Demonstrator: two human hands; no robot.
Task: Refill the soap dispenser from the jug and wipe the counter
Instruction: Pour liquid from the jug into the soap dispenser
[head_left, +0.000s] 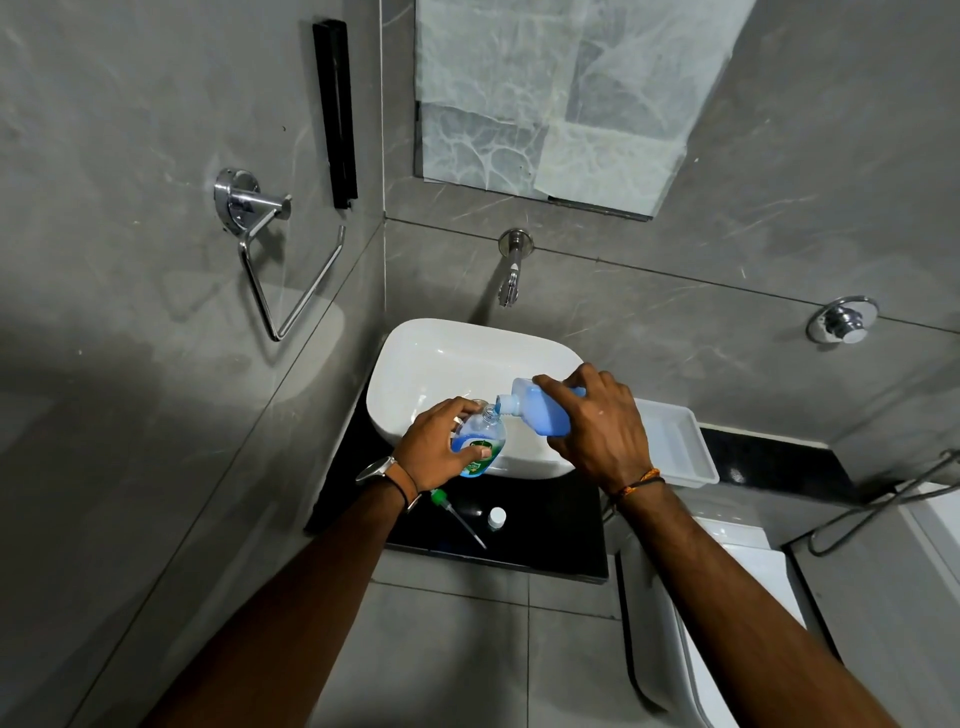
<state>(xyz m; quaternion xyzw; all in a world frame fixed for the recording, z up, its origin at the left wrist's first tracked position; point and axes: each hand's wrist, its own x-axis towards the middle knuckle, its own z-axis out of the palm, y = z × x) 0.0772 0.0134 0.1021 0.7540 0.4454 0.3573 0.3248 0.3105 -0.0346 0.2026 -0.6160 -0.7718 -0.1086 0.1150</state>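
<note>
Pouring over the basin (441, 358): right hand (597, 431) clamped on tilted jug (540, 410), left hand (436, 441) gripping dispenser (480, 441) at nine o'clock of it. Narrow neck risking overflow onto desk (545, 530).

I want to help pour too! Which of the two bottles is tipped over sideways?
The blue refill jug in the right hand is tipped sideways. The soap dispenser bottle, with its green label, stands nearly upright in the left hand.

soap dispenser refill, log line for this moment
step: pouring | left hand: holds soap dispenser | right hand: tilts jug | pump, cap: on counter
</note>
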